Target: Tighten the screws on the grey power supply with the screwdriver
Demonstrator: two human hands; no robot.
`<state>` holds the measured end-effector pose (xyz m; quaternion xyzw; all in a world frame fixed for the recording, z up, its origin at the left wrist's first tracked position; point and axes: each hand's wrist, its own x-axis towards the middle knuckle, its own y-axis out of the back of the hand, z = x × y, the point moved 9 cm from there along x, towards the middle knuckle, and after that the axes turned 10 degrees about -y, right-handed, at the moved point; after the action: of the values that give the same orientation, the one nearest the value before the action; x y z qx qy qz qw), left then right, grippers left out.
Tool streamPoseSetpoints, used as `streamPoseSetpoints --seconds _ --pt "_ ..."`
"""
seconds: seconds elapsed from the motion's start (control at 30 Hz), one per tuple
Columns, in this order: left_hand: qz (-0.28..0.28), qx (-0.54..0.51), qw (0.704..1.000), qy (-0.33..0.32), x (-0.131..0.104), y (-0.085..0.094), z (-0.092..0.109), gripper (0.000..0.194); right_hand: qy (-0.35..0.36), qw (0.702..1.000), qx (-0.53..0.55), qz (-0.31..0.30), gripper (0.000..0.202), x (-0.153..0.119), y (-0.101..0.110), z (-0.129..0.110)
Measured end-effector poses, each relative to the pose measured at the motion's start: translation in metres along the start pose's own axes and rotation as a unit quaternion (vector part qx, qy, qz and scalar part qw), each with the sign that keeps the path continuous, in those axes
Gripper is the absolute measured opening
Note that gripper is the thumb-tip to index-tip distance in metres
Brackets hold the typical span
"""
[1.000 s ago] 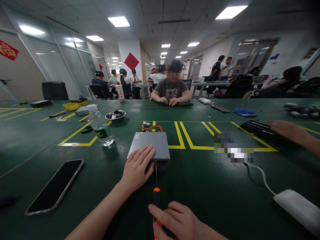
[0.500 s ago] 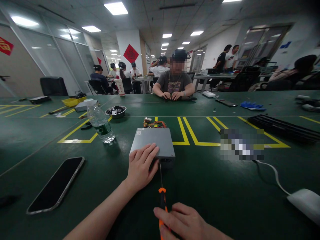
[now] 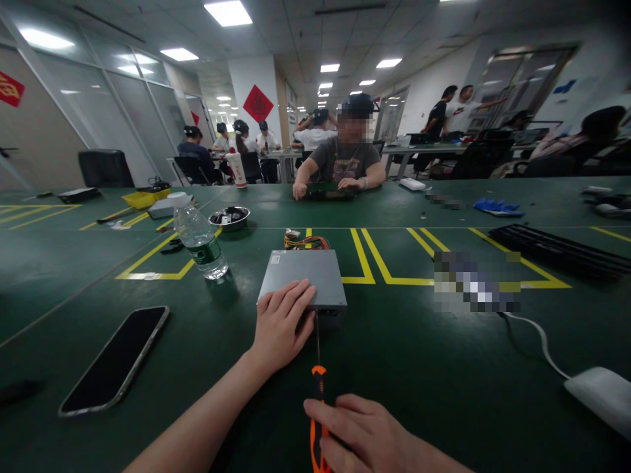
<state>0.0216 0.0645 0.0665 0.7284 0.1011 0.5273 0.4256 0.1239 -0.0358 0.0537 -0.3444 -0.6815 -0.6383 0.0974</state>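
A grey metal box [image 3: 305, 269] lies on the green table, with a bundle of coloured cables [image 3: 310, 242] behind it. My left hand [image 3: 283, 322] rests on the box's near left corner, fingers laid over its top and thumb at the front side. An orange and black screwdriver [image 3: 319, 387] points away from me, its tip at the box's front face; the exact contact spot is too small to tell. My right hand [image 3: 359, 433] has its fingers around the screwdriver's handle.
Left of the box stand a water bottle [image 3: 200, 240] and a metal bowl [image 3: 229, 218]; a phone [image 3: 118, 358] lies nearer. To the right are a white device [image 3: 601, 401] with a cable and a black slatted part [image 3: 557, 253]. A person [image 3: 345, 157] sits opposite.
The screwdriver handle has turned slightly in my right hand. My left hand keeps its place on the box. Across the table, the person's hands have moved apart.
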Motion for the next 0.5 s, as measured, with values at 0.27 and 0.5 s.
streamPoseSetpoints --seconds 0.27,0.5 --pt "-0.001 -0.006 1.000 0.001 0.0002 -0.0006 -0.0001 0.039 -0.009 1.000 -0.023 0.018 0.016 0.0040 0.0019 -0.0005" --pt "0.002 -0.011 1.000 0.001 0.0002 0.0000 -0.0004 0.039 0.006 1.000 -0.027 0.014 0.015 0.0076 0.0076 -0.0045"
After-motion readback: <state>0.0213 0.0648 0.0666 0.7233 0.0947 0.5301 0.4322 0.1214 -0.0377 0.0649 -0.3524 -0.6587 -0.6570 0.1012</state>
